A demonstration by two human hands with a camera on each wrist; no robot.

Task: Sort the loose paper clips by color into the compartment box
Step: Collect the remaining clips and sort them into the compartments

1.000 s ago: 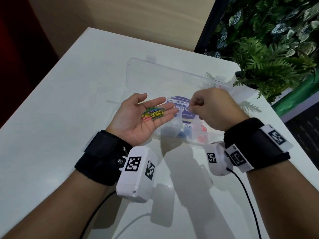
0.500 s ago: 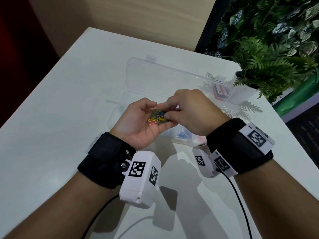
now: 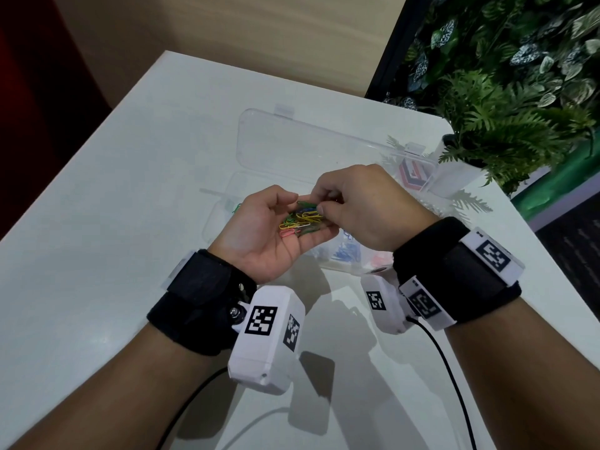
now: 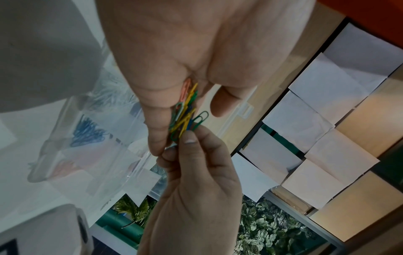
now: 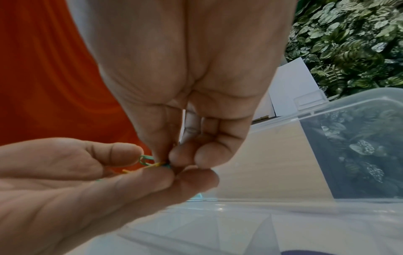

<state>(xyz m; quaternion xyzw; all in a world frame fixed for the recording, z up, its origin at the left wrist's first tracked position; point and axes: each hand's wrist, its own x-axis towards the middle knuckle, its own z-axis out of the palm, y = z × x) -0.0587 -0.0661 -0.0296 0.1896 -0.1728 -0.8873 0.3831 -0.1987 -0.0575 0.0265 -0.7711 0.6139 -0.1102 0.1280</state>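
A pile of green, yellow, blue and pink paper clips (image 3: 300,220) lies in my left hand (image 3: 259,237), which is palm up and loosely cupped above the clear compartment box (image 3: 227,193). My right hand (image 3: 324,207) reaches into the pile; thumb and forefinger pinch one clip, apparently green. In the left wrist view the pile (image 4: 185,113) sits on the fingers and the right hand (image 4: 186,138) nips its far end. The right wrist view shows the pinch (image 5: 169,162) over the left hand (image 5: 98,186). Blue clips (image 3: 349,254) and red clips (image 3: 378,259) lie in box compartments.
The box's clear lid (image 3: 324,147) lies open flat behind it. A fern in a white pot (image 3: 461,180) and a small patterned packet (image 3: 412,173) stand at the back right of the white table (image 3: 113,254). Cables (image 3: 448,368) trail from both wrist cameras.
My right hand came from over the box's right side to the left palm and now pinches a clip in the pile. The left fingers curled in a little.
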